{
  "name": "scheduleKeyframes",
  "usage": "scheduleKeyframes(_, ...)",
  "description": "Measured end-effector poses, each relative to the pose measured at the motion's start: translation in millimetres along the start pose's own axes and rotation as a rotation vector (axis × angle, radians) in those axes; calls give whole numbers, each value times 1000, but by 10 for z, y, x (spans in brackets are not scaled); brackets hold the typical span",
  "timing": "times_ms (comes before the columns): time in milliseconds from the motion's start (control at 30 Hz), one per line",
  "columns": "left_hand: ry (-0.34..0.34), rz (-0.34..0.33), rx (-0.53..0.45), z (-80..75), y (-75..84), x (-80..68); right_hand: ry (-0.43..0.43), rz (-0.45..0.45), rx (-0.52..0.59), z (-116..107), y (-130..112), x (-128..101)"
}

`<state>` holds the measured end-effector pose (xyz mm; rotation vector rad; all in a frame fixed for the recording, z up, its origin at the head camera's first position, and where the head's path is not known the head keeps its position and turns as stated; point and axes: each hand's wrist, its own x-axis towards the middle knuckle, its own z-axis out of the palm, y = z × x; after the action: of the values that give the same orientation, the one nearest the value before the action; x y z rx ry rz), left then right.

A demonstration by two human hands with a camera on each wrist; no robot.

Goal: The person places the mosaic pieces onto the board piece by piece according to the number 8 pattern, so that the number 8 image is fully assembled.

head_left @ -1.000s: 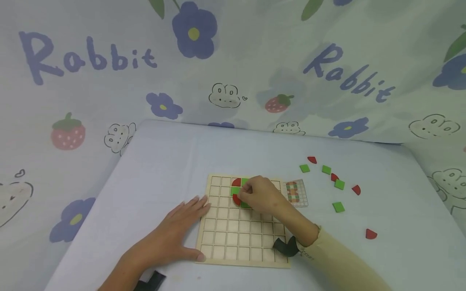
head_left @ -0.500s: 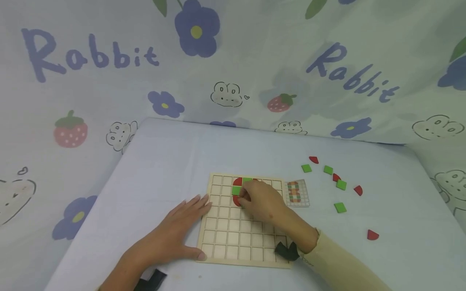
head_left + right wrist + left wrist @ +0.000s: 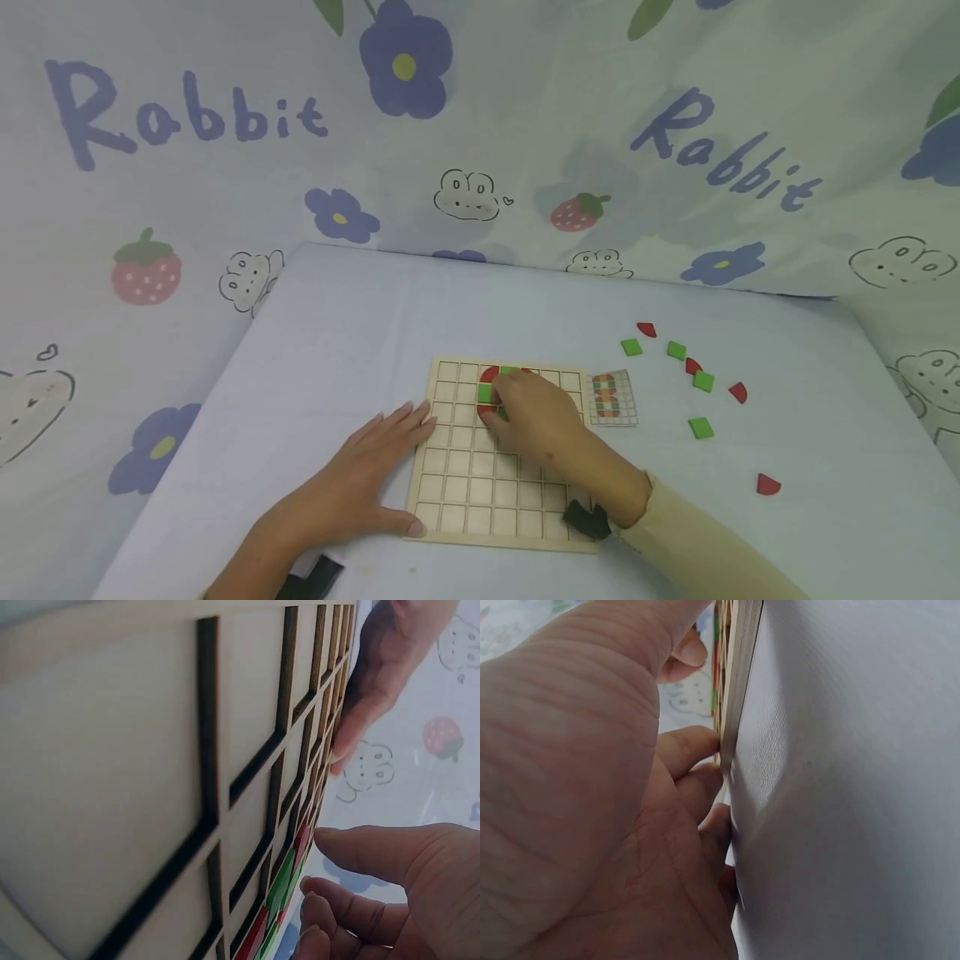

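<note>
A wooden grid board lies on the pale blue table. Red and green tiles sit in its upper middle cells. My right hand hovers over those cells, its fingertips touching the tiles and its thumb held apart; nothing shows between them. Part of the tile group is hidden under this hand. My left hand lies flat on the table, fingers against the board's left edge and thumb at its near left corner.
A small pattern card lies right of the board. Beyond it are scattered loose tiles: green squares and red quarter rounds. A printed cloth rises behind and beside the table. Black wrist straps show near both arms.
My right hand has slid a little down and left and lowered its fingertips onto the tiles, covering more of them. The left hand has stayed where it was.
</note>
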<state>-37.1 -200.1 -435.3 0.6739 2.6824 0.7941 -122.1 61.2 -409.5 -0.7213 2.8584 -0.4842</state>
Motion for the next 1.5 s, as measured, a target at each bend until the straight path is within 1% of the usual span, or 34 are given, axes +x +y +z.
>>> scheduleKeyframes(100,0,-2,-5,2,4,3,6,-5,-8,5,5,7)
scheduleKeyframes(233,-6,-9,-4,3,6,10,12,13,-14,7,11,17)
scheduleKeyframes(333,-11,-12,-2,-1,5,7,-8,15,-6,7,1,22)
scheduleKeyframes(467,-12,-16,-4,-2,1,3,-33,-9,-8,3,-20,27)
scheduleKeyframes(600,-9,-20,1,-2,-1,3,-31,-14,-11,-2,-27,31)
scheduleKeyframes(800,-10,-23,3,-8,2,-1,-36,-16,17,-16,-13,16)
scheduleKeyframes(933,-14,-25,-7,-7,7,8,-43,-11,56,-54,36,-31)
scheduleKeyframes(1133,-15,-30,0,-4,14,18,-69,27,96,-123,150,-130)
scheduleKeyframes(1333,-14,-30,7,3,7,16,-72,49,91,-128,236,-171)
scheduleKeyframes(1500,-10,-33,-1,7,13,19,-71,51,80,-104,259,-173)
